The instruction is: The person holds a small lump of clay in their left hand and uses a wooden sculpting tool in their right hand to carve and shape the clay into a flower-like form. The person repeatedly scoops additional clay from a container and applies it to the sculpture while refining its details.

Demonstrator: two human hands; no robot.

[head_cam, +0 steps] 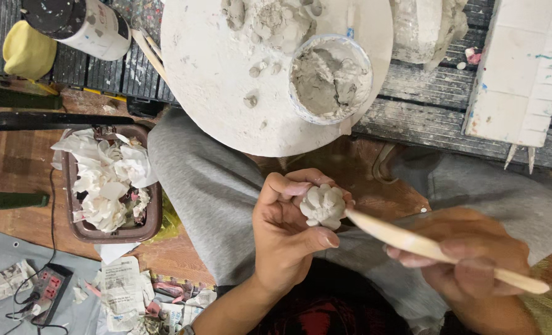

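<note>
Round white work board (pixel 207 74), clay-smeared, resting above your grey-clad knees (pixel 207 186) at the top of the view. White slab (pixel 524 68) with pale tile lines, upper right, on the slatted bench. Brown tray (pixel 148 217) at your left, heaped with white clay flowers (pixel 105 180). Small tub (pixel 330 77) of grey clay, standing on the near edge of the board. Your left hand (pixel 285 232), fingers and thumb curled round a small white clay flower (pixel 323 205), which sits between fingertips and thumb over your lap, petals facing up. Your right hand (pixel 474 257), closed about the shaft of a pale wooden modelling stick (pixel 437 251), held slantwise, its flat tip touching the right side of the small flower. Black meter with red display (pixel 51 286), lower left, among scraps of paper.
</note>
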